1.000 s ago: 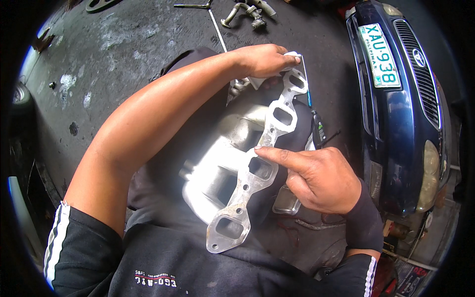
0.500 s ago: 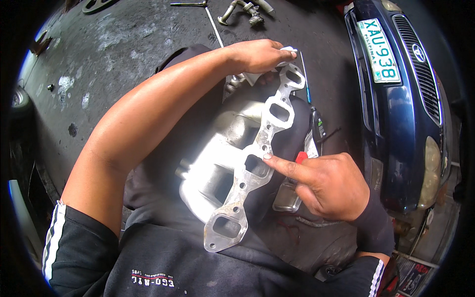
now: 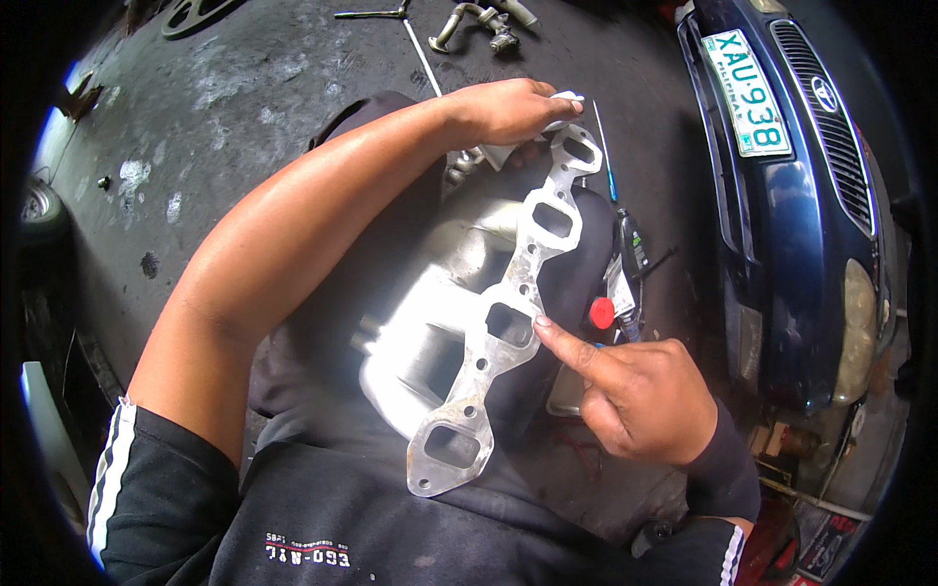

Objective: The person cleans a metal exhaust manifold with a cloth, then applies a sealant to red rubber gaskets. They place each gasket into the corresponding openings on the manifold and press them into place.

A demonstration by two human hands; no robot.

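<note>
View from above of a person seated over a grey concrete floor [image 3: 244, 107], a silver cast-aluminium intake manifold [image 3: 459, 322] resting across the dark-clothed lap. Its flat flange, with four rectangular ports, runs from 7 o'clock up to 1 o'clock. The left hand [image 3: 508, 109] has its grip closed over the flange's far end at 12 o'clock. The right hand [image 3: 635, 391], at 4 o'clock, holds nothing: three fingers curl in while the index finger extends, its tip touching the flange edge beside the second port from the near end. A small black tube with a red cap [image 3: 618, 283] lies just beside that finger. A dark blue car's front [image 3: 791, 195] fills 3 o'clock. The manifold looks only loosely balanced; were the left hand's hold to slacken, it could slide off the lap onto the floor.
</note>
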